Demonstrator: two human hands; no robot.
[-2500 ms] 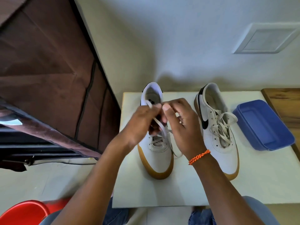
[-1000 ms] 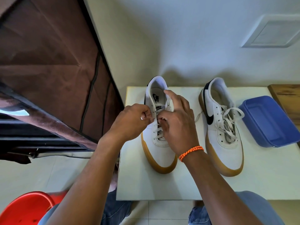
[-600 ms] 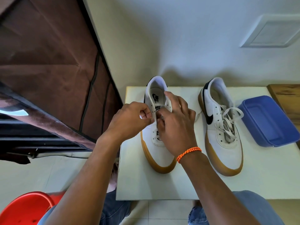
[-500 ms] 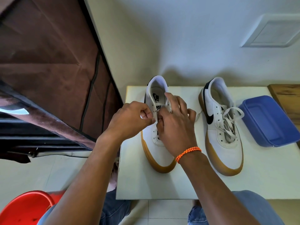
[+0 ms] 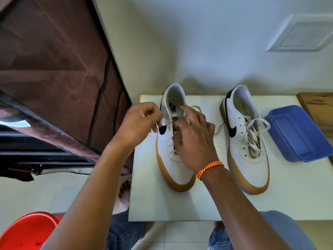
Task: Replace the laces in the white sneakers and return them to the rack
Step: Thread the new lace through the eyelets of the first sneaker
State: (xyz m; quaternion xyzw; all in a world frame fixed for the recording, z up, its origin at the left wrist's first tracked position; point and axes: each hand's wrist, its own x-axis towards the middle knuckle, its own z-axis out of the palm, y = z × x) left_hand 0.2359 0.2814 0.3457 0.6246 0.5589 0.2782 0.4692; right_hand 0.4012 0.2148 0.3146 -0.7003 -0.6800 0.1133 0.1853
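Note:
Two white sneakers with gum soles stand on a small white table point(image 5: 180, 204), toes toward me. My left hand point(image 5: 140, 123) pinches a white lace end point(image 5: 163, 121) drawn out sideways from an upper eyelet of the left sneaker point(image 5: 177, 170). My right hand point(image 5: 194, 139), with an orange cord at the wrist, lies over that sneaker's tongue and lacing, fingers curled on the lace there; the lacing beneath is hidden. The right sneaker point(image 5: 250, 152) stands apart with loose white laces point(image 5: 255, 130) threaded through it.
A blue plastic tub point(image 5: 297, 134) sits at the table's right end, beside a wooden surface point(image 5: 319, 105). A brown fabric-covered shoe rack point(image 5: 59, 78) stands on the left. A red stool point(image 5: 27, 231) is at the bottom left. The wall is just behind the table.
My left hand has pulled away to the left, drawing the lace end out through the eyelet. My right hand has stayed on the tongue of the left sneaker.

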